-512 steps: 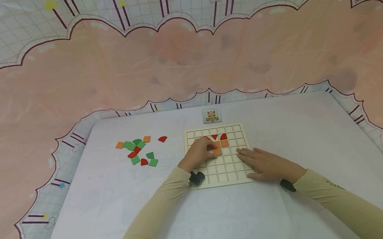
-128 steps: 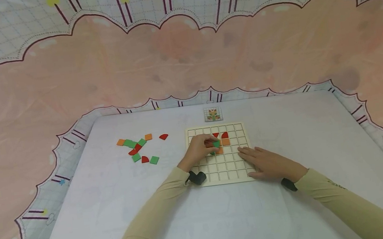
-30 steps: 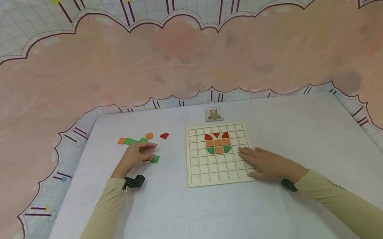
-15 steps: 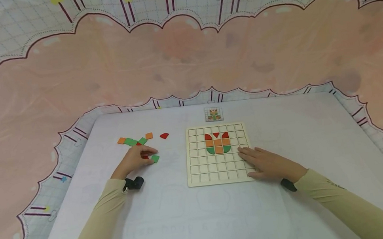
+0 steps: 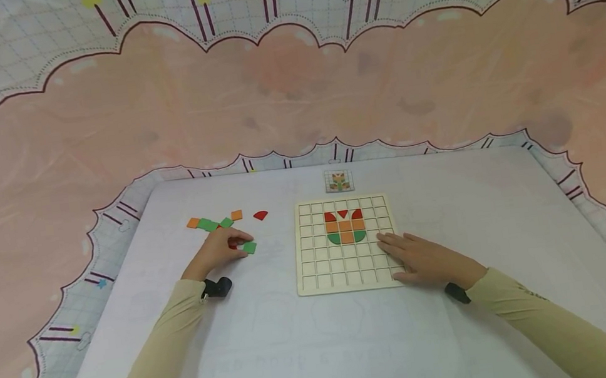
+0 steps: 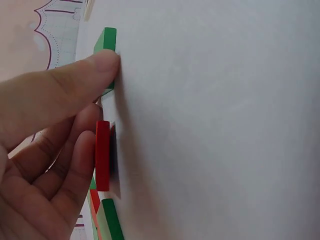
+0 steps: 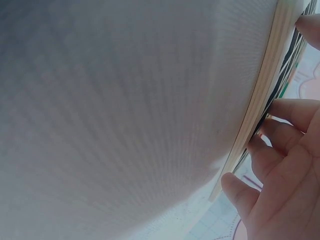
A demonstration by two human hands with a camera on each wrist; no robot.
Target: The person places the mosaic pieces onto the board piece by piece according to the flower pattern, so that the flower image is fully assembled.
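In the head view my left hand (image 5: 216, 253) pinches a green square tile (image 5: 250, 247) at the table's left side. The left wrist view shows the thumb (image 6: 102, 65) across that tile's edge, and a red tile (image 6: 102, 156) beside the curled lower fingers. A pale grid board (image 5: 324, 269) lies at the centre. Set in it are red quarter-circles and a red triangle (image 5: 343, 214), several orange squares (image 5: 345, 226) and green quarter-circles (image 5: 334, 238). With fingers extended, my right hand (image 5: 427, 257) rests on the board's right edge.
Loose tiles lie behind my left hand: an orange square (image 5: 193, 222), green squares (image 5: 207, 225), another orange square (image 5: 236, 215) and a red quarter-circle (image 5: 261, 215). Some are partly covered by the hand. A small pattern card (image 5: 338, 181) lies beyond the board.
Over the longer span, green quarter-circles came to the board and my left hand went back to the loose tiles. In the last second it took the green square and shifted it slightly right.
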